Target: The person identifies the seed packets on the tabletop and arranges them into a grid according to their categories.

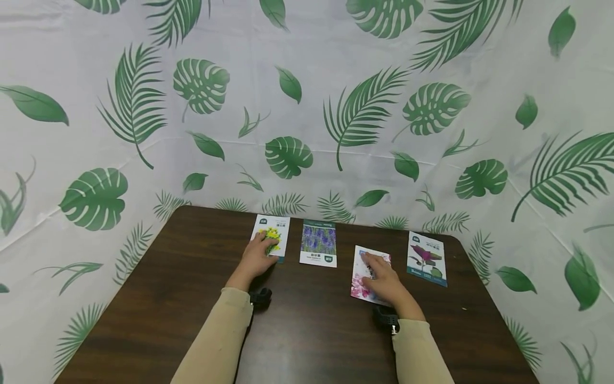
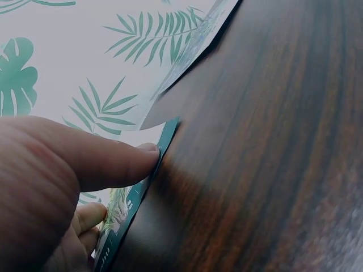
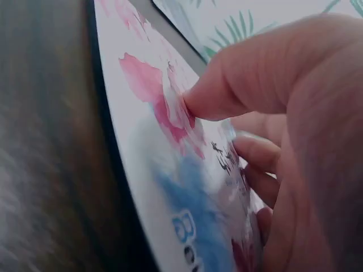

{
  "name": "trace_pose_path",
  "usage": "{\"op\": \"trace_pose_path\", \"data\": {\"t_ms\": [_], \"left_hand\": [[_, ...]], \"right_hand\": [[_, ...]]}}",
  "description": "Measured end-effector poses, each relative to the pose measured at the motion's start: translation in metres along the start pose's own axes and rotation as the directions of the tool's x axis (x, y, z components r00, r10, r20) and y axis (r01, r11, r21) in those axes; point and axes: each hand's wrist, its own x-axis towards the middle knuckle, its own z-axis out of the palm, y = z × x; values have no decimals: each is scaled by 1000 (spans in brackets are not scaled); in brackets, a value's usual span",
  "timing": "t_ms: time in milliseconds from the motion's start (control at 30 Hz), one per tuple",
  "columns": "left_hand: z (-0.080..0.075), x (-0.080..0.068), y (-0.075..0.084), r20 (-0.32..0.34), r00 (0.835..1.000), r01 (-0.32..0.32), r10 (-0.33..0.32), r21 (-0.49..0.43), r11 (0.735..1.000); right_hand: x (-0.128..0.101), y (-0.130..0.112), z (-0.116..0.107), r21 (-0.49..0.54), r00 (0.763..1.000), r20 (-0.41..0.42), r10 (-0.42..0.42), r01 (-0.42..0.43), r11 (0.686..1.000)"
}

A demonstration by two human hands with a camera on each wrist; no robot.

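My left hand [image 1: 259, 257] rests on a white seed packet [image 1: 280, 229] printed with yellow flowers. In the left wrist view the thumb [image 2: 122, 161] touches the packet's green edge [image 2: 133, 218], and the other fingers lie partly hidden behind it. On a white packet with pink blossoms [image 1: 358, 288] lies my right hand [image 1: 386, 280]. The right wrist view has that thumb [image 3: 218, 93] pressing the pink print, its fingers spread over the slightly bulging surface [image 3: 150, 164]. Between the hands lies a packet with purple flowers [image 1: 318, 240]; right of the right hand is one with a magenta plant [image 1: 426, 258].
The packets lie in a loose row on a dark wooden table [image 1: 307, 341]. A white curtain with green leaf prints [image 1: 307, 106] hangs behind and along the sides. Black wrist devices [image 1: 260, 297] with cables sit at both sleeves.
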Motion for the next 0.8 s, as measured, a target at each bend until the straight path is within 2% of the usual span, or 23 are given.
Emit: {"op": "trace_pose_path", "data": {"t_ms": [67,133,300,467,633,800], "left_hand": [[0,0,1,-2,1000,1,-1,3,1000],[0,0,1,-3,1000,4,-4,3,1000],[-2,1,2,-9,1000,5,-5,3,1000],[-2,0,3,-6,1000,12,-12,0,1000],[0,2,3,3,1000,15,-15,-16,1000],[0,0,0,-1,1000,11,-11,-4,1000]], "right_hand": [[0,2,4,-23,1000,-4,-24,24,999],[1,-3,6,-32,1000,22,-6,7,999],[3,-27,9,-51,994,100,54,-49,998],[4,-46,10,-110,983,166,71,-54,993],[5,-50,12,-143,980,177,89,-64,988],[3,-56,12,-113,976,203,82,-59,992]]}}
